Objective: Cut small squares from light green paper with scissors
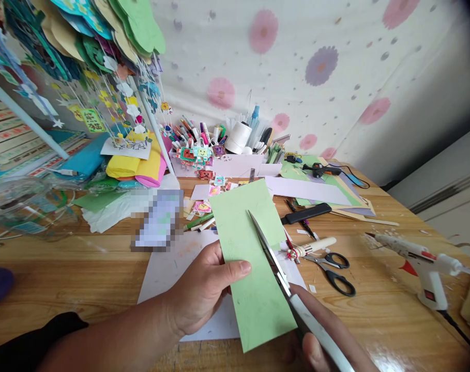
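Note:
My left hand [215, 287] pinches the left edge of a light green sheet of paper [246, 217], thumb on top and the fingers behind it. The sheet is held tilted above a white sheet [161, 281] on the table. In my right hand [323, 325] is a pair of large scissors [271, 258] with grey handles. Their blades lie across the green sheet, tips pointing up and left, and look nearly closed. Whether the lower blade is behind the paper I cannot tell. Most of my right fingers are hidden by the handles and the sheet.
Black-handled scissors [335, 274] and a white glue gun [421, 263] lie on the right. A box of pens [227, 165] stands at the back. A blurred phone-like object [161, 222] is on the left, below a hanging paper mobile [114, 67].

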The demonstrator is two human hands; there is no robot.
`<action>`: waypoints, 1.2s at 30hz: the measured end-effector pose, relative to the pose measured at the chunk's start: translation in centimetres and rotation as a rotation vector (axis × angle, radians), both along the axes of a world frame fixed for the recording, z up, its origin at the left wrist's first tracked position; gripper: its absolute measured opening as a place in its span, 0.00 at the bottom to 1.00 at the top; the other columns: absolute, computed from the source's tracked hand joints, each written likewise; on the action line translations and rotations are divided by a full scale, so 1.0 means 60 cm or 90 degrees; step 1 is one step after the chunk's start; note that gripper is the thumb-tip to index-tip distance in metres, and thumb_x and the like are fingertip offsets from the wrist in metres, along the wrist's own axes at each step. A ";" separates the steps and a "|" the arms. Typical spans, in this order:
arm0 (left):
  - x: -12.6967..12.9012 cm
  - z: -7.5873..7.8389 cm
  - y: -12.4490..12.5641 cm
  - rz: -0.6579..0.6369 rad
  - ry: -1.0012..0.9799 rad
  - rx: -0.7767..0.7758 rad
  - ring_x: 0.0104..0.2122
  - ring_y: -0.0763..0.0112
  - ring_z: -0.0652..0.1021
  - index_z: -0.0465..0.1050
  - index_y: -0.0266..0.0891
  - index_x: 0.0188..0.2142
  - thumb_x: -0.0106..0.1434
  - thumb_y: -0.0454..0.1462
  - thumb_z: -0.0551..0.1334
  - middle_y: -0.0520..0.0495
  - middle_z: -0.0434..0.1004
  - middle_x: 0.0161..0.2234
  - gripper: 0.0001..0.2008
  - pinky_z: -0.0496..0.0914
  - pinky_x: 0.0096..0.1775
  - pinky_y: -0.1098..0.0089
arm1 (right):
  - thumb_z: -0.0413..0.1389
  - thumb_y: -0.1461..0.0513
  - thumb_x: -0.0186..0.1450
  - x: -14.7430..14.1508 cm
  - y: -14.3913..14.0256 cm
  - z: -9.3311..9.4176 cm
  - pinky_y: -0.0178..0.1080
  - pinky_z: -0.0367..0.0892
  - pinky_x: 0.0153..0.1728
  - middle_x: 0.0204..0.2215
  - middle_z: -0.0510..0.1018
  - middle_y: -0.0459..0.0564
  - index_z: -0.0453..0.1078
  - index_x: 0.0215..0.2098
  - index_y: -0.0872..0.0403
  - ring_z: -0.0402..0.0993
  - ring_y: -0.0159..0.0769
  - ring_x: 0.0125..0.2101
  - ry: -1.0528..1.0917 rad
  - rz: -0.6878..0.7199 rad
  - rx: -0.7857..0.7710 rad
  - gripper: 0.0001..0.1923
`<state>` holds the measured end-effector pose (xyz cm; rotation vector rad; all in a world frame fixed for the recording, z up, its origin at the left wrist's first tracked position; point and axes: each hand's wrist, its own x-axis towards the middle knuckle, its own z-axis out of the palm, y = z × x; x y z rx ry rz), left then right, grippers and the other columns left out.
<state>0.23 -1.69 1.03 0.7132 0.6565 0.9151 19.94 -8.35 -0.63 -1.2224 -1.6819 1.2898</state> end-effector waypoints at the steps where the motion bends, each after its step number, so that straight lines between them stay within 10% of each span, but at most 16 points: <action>1: 0.000 0.000 0.001 0.008 0.004 0.002 0.35 0.62 0.78 0.75 0.37 0.41 0.55 0.35 0.66 0.42 0.80 0.36 0.12 0.70 0.38 0.66 | 0.44 0.40 0.64 0.005 0.002 -0.003 0.38 0.68 0.30 0.23 0.71 0.47 0.58 0.59 0.54 0.66 0.34 0.22 0.019 0.007 -0.017 0.35; 11: -0.045 0.024 0.044 0.019 0.313 0.149 0.25 0.74 0.69 0.73 0.37 0.30 0.56 0.44 0.65 0.51 0.72 0.26 0.12 0.62 0.26 0.76 | 0.47 0.47 0.66 0.081 0.015 0.013 0.43 0.71 0.43 0.45 0.76 0.58 0.52 0.65 0.51 0.76 0.46 0.41 -0.057 0.132 -0.005 0.33; 36: -0.072 0.042 0.060 -0.124 0.446 0.175 0.21 0.73 0.71 0.75 0.35 0.28 0.53 0.44 0.65 0.50 0.75 0.24 0.12 0.60 0.22 0.76 | 0.43 0.38 0.62 0.030 0.001 0.033 0.42 0.72 0.32 0.30 0.79 0.56 0.67 0.56 0.55 0.76 0.49 0.34 -0.153 0.045 0.058 0.38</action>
